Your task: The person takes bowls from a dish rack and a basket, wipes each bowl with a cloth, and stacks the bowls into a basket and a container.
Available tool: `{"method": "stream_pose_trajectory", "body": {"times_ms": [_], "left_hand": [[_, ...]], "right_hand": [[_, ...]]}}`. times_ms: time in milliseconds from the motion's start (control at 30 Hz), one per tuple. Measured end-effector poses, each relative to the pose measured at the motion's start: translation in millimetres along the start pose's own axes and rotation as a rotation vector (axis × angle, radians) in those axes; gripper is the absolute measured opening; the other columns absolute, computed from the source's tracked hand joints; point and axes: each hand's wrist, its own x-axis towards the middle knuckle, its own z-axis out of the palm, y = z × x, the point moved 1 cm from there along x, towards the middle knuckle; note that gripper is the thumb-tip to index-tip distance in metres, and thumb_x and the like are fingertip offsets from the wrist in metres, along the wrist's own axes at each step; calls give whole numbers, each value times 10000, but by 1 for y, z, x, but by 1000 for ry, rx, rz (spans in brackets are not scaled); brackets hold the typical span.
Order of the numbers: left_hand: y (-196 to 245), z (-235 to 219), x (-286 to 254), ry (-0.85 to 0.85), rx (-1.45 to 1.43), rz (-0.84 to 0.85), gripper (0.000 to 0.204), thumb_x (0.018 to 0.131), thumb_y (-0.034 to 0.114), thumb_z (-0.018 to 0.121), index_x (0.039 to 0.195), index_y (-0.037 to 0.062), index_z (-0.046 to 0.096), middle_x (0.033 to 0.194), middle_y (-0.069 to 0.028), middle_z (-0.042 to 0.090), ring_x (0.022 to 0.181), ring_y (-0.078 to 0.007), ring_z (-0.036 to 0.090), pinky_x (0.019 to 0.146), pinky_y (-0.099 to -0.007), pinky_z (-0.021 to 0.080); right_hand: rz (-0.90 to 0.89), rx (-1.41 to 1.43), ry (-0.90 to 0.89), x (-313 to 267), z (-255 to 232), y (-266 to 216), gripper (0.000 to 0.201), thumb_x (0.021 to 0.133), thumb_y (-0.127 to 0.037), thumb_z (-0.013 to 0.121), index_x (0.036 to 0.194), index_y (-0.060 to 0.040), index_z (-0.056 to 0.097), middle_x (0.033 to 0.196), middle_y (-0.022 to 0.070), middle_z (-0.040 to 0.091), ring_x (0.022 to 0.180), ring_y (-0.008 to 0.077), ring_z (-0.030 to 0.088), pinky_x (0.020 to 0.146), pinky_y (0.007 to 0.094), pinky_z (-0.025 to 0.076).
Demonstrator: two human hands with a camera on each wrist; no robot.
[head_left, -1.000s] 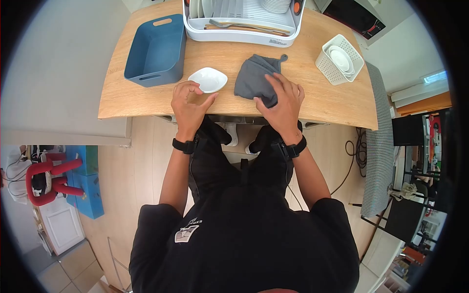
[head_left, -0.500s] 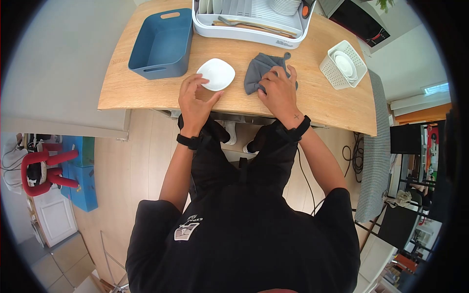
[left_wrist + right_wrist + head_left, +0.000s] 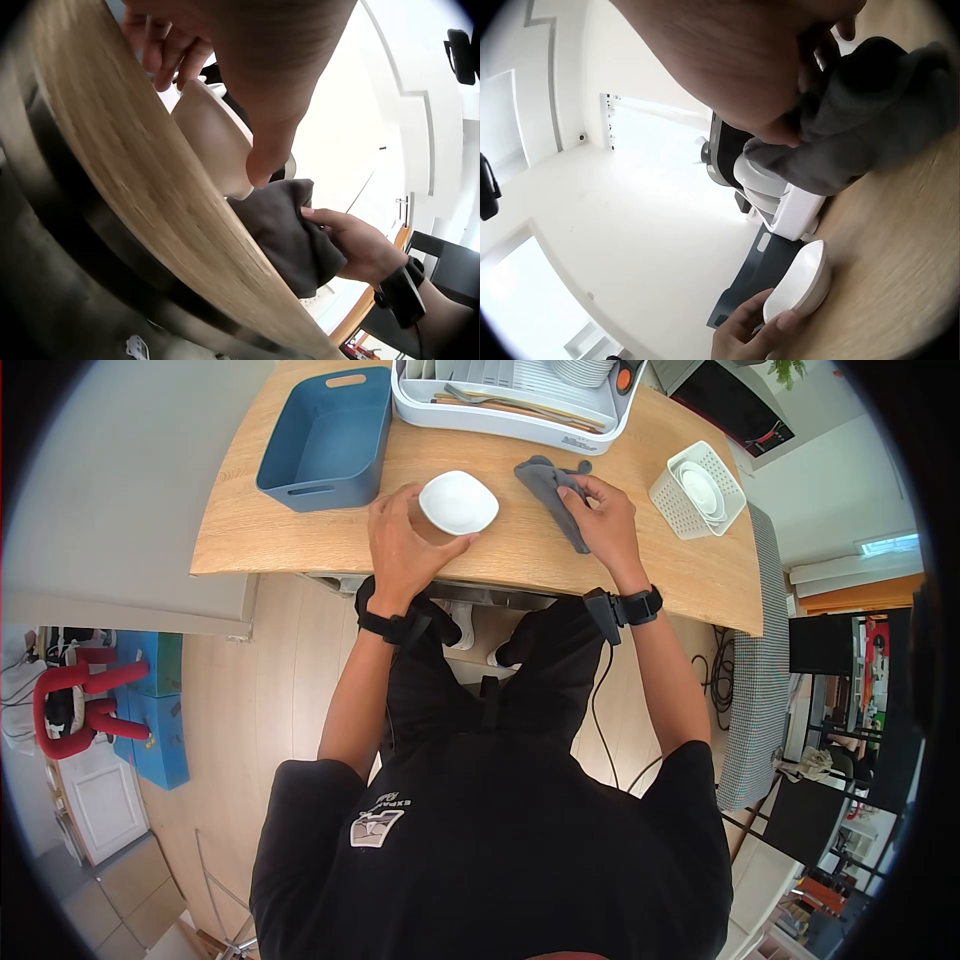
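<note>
A small white bowl (image 3: 458, 502) with a rounded square rim stands upright near the table's front edge. My left hand (image 3: 402, 552) holds it from the left, thumb at the near side and fingers at the far side; in the left wrist view the thumb lies against the bowl's wall (image 3: 210, 139). To the right, my right hand (image 3: 608, 528) grips a bunched dark grey cloth (image 3: 548, 492) between thumb and fingers. The cloth (image 3: 900, 120) hangs in folds over the tabletop in the right wrist view, a short way from the bowl (image 3: 801, 281).
Behind my left hand stands a blue plastic bin (image 3: 325, 445). A white dish rack (image 3: 500, 422) with plates, a fork and chopsticks is at the back. On the right, a white perforated basket (image 3: 685, 520) holds small white dishes. The wooden table (image 3: 280, 540) ends just before my body.
My right hand has gathered up the cloth, which lay spread flatter before, and moved a little right. The left hand has closed around the bowl, which now sits slightly further right in view.
</note>
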Motion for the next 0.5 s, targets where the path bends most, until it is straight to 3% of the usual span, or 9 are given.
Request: {"method": "stream_pose_trajectory", "body": {"times_ms": [33,100,167,233,267,367,500], "left_hand": [[4,2,-1,-4,-1,-4,806,593,366,958,1225,5,612,1217,-151,634,1192,-344,517,1018,-453,450],[14,9,-1,-44,-192,-52,831,592,338,958,1257,3,588,1215,-155,630,1175,-337,557,1002,-437,474],[18,17,0,-35,-219,1,851,597,313,957,1286,-1,569,1213,-164,641,1150,-312,607,984,-417,498],[22,25,1,-111,-351,8,861,596,309,958,1293,-9,564,1188,-168,666,1123,-297,640,971,-416,511],[22,30,0,-126,-393,-20,876,604,309,959,1313,-18,561,1177,-173,691,1109,-283,670,969,-405,525],[24,33,0,-146,-475,-6,893,617,289,960,1342,-30,549,1196,-182,697,1113,-281,685,987,-387,531],[16,33,-1,-185,-537,-18,906,627,259,960,1368,-38,532,1219,-190,694,1136,-275,685,1012,-367,527]], "right_hand": [[-127,-134,53,-1,0,-2,269,896,-213,738,1082,-21,760,933,152,763,896,234,712,808,331,534],[-199,-165,42,-4,3,-6,253,881,-207,746,1060,-28,767,925,146,761,867,255,701,792,348,531],[-273,-196,39,-7,10,-12,238,866,-200,754,1038,-36,774,918,141,759,837,277,690,776,364,528],[-471,-261,-81,-11,20,-18,196,830,-199,768,974,-66,789,930,98,759,833,295,652,790,404,493],[-473,-339,-153,-16,25,-20,169,826,-205,761,949,-95,794,942,41,764,890,262,633,855,400,440],[-538,-344,-239,-20,36,-22,153,840,-202,748,955,-114,798,951,19,765,953,235,616,919,394,392],[-486,-141,-295,-10,41,-23,159,860,-212,738,972,-116,798,970,9,766,959,230,615,921,380,379]]}}
